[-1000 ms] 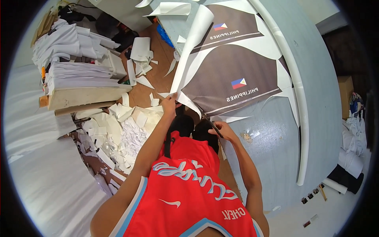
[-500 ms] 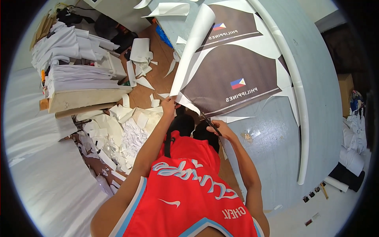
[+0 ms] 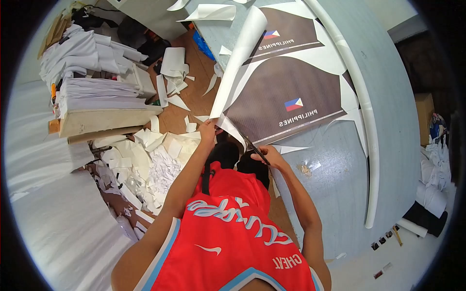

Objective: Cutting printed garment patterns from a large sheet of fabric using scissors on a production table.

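Observation:
A printed paper sheet lies on the table, with a dark brown sleeve-shaped panel [image 3: 276, 92] bearing a small flag and mirrored lettering. Its left side curls into a white roll [image 3: 239, 60]. At the roll's lower end, my left hand [image 3: 208, 132] pinches the paper, fingers closed. My right hand [image 3: 270, 157] grips a pair of dark scissors [image 3: 257, 150], whose blades point up and left along the lower left edge of the brown panel. A narrow white strip [image 3: 236, 132] hangs beside the blades. The scissor tips are partly hidden by paper.
A second brown panel [image 3: 286, 31] lies farther up the grey-blue table [image 3: 335, 169]. One long white paper tube [image 3: 366, 116] runs along the right. Paper scraps [image 3: 160, 165] heap on the floor at left, below stacked white sheets [image 3: 99, 92]. A pointed offcut [image 3: 291, 149] lies near my right hand.
The scissors and my right hand have shifted slightly up and left along the panel's edge. The paper has moved slightly downward in view; my left hand keeps its hold.

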### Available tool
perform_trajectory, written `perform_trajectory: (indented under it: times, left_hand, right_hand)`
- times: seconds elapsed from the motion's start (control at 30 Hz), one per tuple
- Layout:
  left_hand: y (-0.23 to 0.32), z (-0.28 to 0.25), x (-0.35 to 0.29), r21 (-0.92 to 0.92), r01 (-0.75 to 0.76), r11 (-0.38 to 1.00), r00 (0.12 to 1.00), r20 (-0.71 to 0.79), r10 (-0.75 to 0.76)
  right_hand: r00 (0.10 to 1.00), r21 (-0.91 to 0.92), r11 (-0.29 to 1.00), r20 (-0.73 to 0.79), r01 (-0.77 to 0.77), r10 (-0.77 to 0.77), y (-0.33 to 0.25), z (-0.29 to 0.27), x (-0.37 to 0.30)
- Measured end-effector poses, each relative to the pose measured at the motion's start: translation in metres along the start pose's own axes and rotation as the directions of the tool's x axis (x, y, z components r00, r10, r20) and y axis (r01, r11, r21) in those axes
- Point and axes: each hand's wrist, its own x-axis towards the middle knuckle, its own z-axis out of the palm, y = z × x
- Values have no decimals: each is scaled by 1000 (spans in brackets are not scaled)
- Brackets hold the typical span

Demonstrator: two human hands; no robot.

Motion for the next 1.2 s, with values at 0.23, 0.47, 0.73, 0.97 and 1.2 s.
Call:
perform_trajectory:
  times: [0.23, 0.47, 0.73, 0.97, 1.2]
  left_hand:
    - [3, 0, 0, 56, -17, 998, 1000, 17, 16]
    - [3, -6, 5, 57, 31, 998, 999, 29, -33]
    - [22, -9, 11, 666, -607, 434, 675, 144, 724]
    - [75, 27, 14, 321, -454, 831, 862, -80, 501]
    - [51, 22, 3, 251, -88, 964, 995, -33, 99]
  right_hand:
    - [999, -3, 1000, -22, 25, -25, 3, 11, 11]
    - [998, 21, 998, -31, 60, -59, 13, 21, 14]
    - [992, 33, 999, -126, 34, -29, 16, 52, 32]
    - [979, 118, 988, -187, 100, -76, 25, 63, 28]
    - [973, 208, 968, -212, 139, -94, 21, 78, 26]
